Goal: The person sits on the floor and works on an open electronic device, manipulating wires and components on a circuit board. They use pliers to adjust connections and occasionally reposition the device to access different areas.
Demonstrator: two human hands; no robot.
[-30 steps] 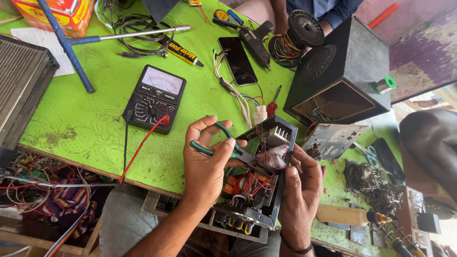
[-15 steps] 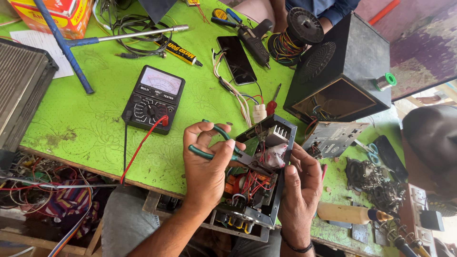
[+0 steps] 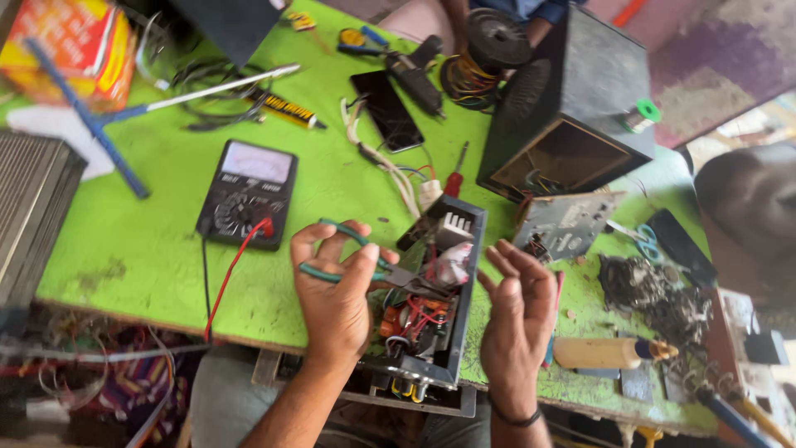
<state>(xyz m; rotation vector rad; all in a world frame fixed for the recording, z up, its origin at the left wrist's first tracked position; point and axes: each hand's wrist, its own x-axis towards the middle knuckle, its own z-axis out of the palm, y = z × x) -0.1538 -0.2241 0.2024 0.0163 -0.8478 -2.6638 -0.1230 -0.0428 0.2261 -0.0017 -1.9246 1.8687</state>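
Black multimeter (image 3: 243, 193) on green table (image 3: 149, 249), red lead running off it. Left hand (image 3: 336, 286) wraps the green-handled pliers (image 3: 365, 270), fingers closed round both handles, tips poked into the open electronics chassis (image 3: 435, 299) at the table's near edge. Frame is blurry, so probably pinching a wire, can't confirm. Best handled with a light squeeze, tips clear of neighbouring wires, chassis braced. Right hand (image 3: 518, 319) is spread open just beside the chassis, holding nothing.

Head camera looks steeply down, close over the green workbench (image 3: 166, 249)
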